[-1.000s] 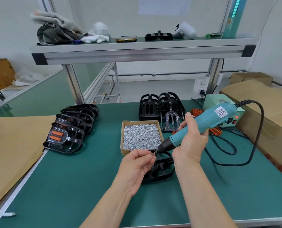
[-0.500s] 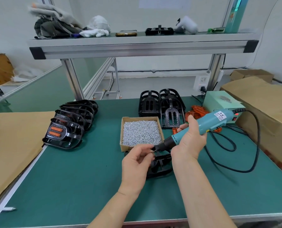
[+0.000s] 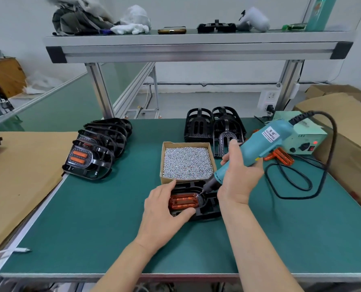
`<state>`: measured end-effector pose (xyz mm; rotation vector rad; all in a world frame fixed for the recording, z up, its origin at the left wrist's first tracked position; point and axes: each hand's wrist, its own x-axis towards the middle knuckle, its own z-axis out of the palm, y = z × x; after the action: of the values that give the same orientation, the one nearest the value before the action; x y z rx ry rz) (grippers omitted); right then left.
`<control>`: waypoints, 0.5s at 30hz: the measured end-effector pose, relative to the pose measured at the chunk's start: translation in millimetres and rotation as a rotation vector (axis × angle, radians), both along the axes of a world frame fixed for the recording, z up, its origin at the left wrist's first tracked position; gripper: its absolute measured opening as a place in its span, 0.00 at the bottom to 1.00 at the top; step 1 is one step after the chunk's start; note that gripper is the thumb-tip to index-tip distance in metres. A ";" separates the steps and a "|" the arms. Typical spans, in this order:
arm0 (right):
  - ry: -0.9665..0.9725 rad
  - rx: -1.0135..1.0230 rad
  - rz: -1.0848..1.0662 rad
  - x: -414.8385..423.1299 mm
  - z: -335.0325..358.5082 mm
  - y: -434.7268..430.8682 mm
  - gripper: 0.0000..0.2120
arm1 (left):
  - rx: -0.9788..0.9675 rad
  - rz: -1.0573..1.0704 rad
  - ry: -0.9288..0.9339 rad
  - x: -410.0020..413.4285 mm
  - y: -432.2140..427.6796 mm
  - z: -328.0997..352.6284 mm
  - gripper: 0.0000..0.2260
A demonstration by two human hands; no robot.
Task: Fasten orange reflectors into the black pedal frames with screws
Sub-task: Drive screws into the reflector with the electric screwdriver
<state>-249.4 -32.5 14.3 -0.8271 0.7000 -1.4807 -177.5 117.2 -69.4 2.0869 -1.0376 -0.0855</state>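
— Green matting covers the worktop [image 3: 91, 218], with finished pedals [image 3: 91, 163] stacked towards its left edge. How do I drive this screw cleanly?

— Your left hand [image 3: 164, 216] wraps the left end of the black frame [image 3: 211, 207], thumb on the near side and fingers on the far side. I'd press down so it can't spin when the bit bites.

— And the reflector [image 3: 183, 202]?

— It sits in the frame's window, near the front edge, just this side of the box of screws [image 3: 187, 163]. I'd check it lies level before pulling the trigger.

— Right hand [image 3: 238, 178]?

— It grips the blue screwdriver [image 3: 257, 148] low on the barrel, tilted, with the tip at the reflector's right end. I can't make out the screw itself. I'd bring the tool in line with the hole, or the bit may skid onto the orange plastic. Stop once it's snug, because plastic probably strips easily. Mind the cable [image 3: 333, 135] looping towards the right edge.
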 end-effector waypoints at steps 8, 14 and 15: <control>0.177 -0.198 -0.004 11.6 -10.8 8.8 0.07 | -0.023 -0.002 -0.028 1.3 -4.1 -4.6 0.34; 0.198 -0.217 -0.008 15.2 -16.4 8.3 0.11 | -0.031 -0.005 -0.004 0.4 -3.9 -4.6 0.31; 0.197 -0.208 -0.008 15.6 -16.7 8.2 0.10 | -0.028 -0.007 -0.002 0.4 -3.9 -4.4 0.31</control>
<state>-233.8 -24.4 -2.4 -1.1430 0.7021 -1.5090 -177.1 113.3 -73.7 2.0584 -1.0423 -0.0718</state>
